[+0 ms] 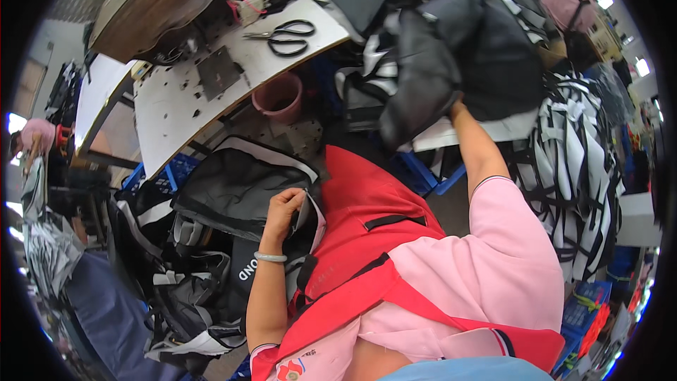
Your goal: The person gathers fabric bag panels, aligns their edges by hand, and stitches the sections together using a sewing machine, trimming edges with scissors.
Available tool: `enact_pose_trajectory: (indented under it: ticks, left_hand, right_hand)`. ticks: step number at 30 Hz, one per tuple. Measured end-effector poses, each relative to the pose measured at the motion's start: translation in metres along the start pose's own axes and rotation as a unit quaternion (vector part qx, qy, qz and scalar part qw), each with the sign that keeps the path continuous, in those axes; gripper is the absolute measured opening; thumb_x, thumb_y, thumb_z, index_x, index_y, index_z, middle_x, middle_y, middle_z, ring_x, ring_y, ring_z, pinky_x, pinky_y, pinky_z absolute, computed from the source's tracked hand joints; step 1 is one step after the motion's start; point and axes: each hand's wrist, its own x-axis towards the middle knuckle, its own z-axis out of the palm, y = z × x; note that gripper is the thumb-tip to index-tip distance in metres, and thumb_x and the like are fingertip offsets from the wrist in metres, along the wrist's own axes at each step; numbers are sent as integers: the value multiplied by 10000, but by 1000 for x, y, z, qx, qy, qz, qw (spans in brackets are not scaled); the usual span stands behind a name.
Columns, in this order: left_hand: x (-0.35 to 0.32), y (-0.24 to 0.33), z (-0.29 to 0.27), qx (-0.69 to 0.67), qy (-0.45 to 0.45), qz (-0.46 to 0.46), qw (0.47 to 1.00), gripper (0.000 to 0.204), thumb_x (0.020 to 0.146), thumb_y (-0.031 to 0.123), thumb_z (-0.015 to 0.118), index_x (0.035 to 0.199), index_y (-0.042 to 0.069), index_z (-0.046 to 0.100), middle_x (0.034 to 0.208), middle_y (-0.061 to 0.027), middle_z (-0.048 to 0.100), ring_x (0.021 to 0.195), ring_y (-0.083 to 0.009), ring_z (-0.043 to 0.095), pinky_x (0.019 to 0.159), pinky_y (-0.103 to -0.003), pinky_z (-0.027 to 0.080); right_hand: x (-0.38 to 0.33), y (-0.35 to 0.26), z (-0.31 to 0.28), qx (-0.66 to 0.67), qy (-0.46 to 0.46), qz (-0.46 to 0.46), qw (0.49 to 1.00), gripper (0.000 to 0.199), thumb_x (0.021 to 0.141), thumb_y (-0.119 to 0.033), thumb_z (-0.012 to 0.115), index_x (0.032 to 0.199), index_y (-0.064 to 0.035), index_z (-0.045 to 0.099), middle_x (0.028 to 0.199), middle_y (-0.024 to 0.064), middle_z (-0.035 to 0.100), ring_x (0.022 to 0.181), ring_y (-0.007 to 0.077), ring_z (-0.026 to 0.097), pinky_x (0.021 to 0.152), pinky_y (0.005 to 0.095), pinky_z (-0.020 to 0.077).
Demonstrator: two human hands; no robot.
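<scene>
My left hand (282,215) pinches the edge of a black garment piece with white trim (236,187) that lies over my lap beside my red apron (360,219). A pale bangle sits on that wrist. My right arm reaches up and to the right; my right hand (457,107) is mostly buried under a large black fabric piece (458,56) on a heap of cloth, and its fingers are hidden.
A white worktable (183,109) at upper left carries black-handled scissors (285,37) and a dark metal plate. A pink bucket (278,97) stands under it. Piles of black-and-white garment pieces (575,169) lie right and lower left. Blue crates sit on the floor. Another person in pink stands far left.
</scene>
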Motion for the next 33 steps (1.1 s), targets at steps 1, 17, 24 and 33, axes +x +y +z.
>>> enact_pose_trajectory:
  ticks: [1, 17, 24, 33]
  left_hand:
    - [-10, -5, -7, 7, 42, -7, 999, 127, 892, 123, 671, 942, 8, 687, 757, 57, 595, 672, -34, 497, 628, -186, 394]
    - [4, -7, -19, -41, 66, -48, 996, 129, 874, 95, 679, 976, 17, 676, 790, 39, 616, 680, -52, 531, 644, -192, 414]
    - [18, -11, -5, 7, 70, -39, 997, 142, 877, 113, 678, 982, 18, 684, 778, 42, 606, 671, -53, 514, 617, -204, 404]
    - [-17, 30, 12, 287, 43, 185, 939, 246, 867, 208, 673, 1024, 19, 668, 1022, -78, 623, 913, -174, 586, 777, -278, 467]
  right_hand:
    - [46, 12, -20, -50, 56, 3, 997, 570, 948, -330, 506, 1428, -45, 391, 1425, 129, 459, 1313, 283, 400, 989, 398, 390]
    - [120, 71, 248, -734, 424, -260, 463, 598, 922, -412, 602, 1384, -57, 467, 1356, 113, 538, 1208, 214, 525, 1014, 338, 385]
    - [138, 57, 54, -780, 509, -64, 358, 821, 818, -580, 644, 1351, 21, 474, 1354, 245, 513, 1280, 347, 481, 1061, 349, 367]
    - [178, 96, 199, -934, 270, -234, -31, 483, 841, -242, 690, 1285, -88, 578, 1216, 144, 625, 1109, 318, 600, 958, 389, 449]
